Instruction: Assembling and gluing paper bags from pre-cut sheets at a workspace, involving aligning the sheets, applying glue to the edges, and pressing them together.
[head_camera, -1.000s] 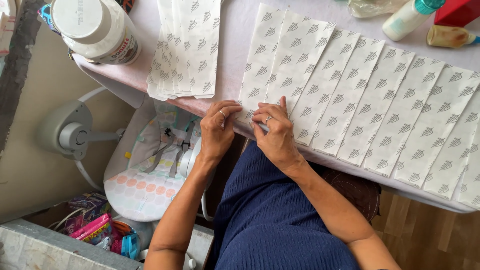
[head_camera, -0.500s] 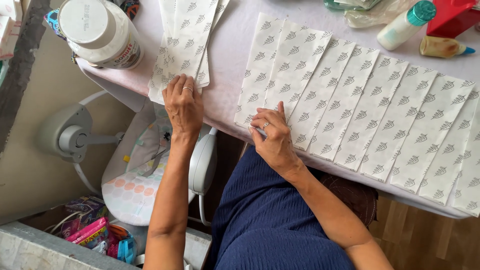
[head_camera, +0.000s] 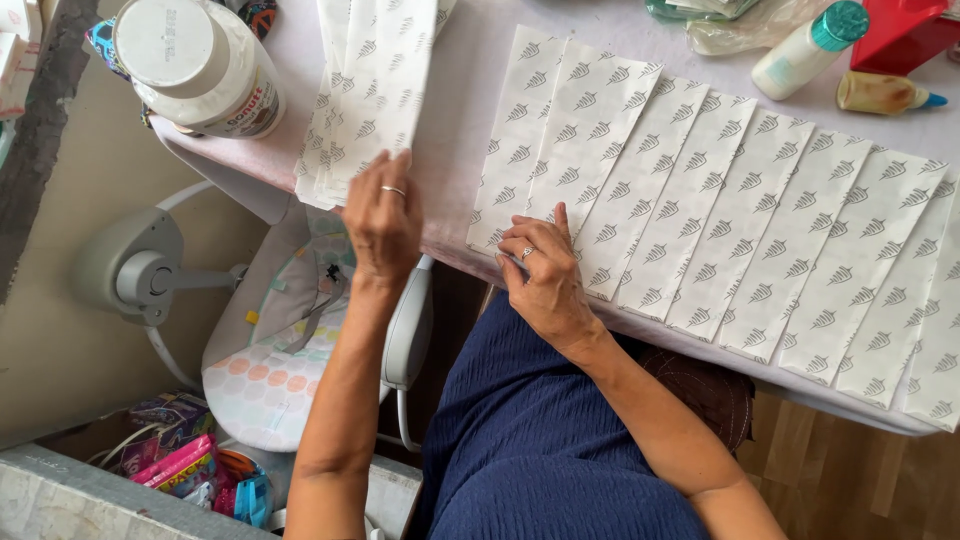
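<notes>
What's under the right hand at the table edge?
The right hand presses on the near ends of the first overlapping patterned paper strips, which lie on the pale tablecloth. The strip corners beneath the palm are covered, so their alignment cannot be seen.

The paper strips (head_camera: 700, 210) are white with rows of small grey leaf marks, and so is the stack (head_camera: 375, 90) left of them. Beyond the strips, a white bottle (head_camera: 805, 50) has a teal cap, beside a red box (head_camera: 900, 30). The worktop (head_camera: 470, 110) is pale lilac; the jar (head_camera: 200, 65) is white.
</notes>
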